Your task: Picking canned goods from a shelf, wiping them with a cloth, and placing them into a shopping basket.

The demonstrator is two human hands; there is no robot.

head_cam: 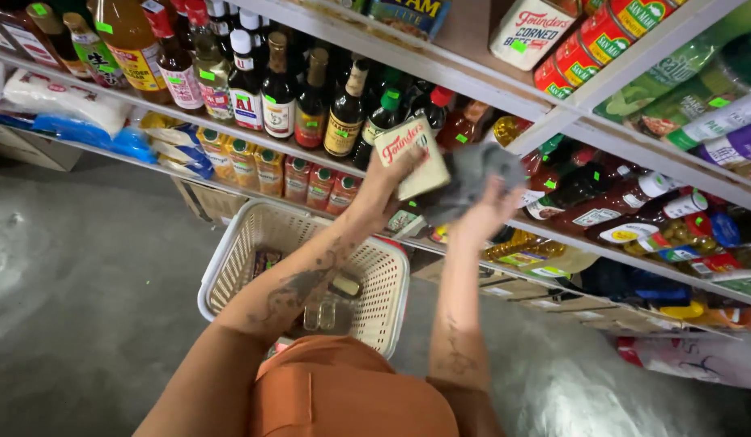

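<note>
My left hand is raised in front of the shelves and grips a flat cream-labelled bottle by its lower edge. My right hand holds a crumpled grey cloth pressed against the right side of that bottle. Both forearms reach up from the bottom of the view. Below them stands a white plastic basket with a few small bottles lying in its bottom, partly hidden behind my left forearm.
Angled white shelves carry dark sauce bottles, orange-capped jars, red tins and ketchup-style bottles. Bagged goods lie at left. Grey concrete floor spreads at the left; cardboard boxes sit under the lowest shelf.
</note>
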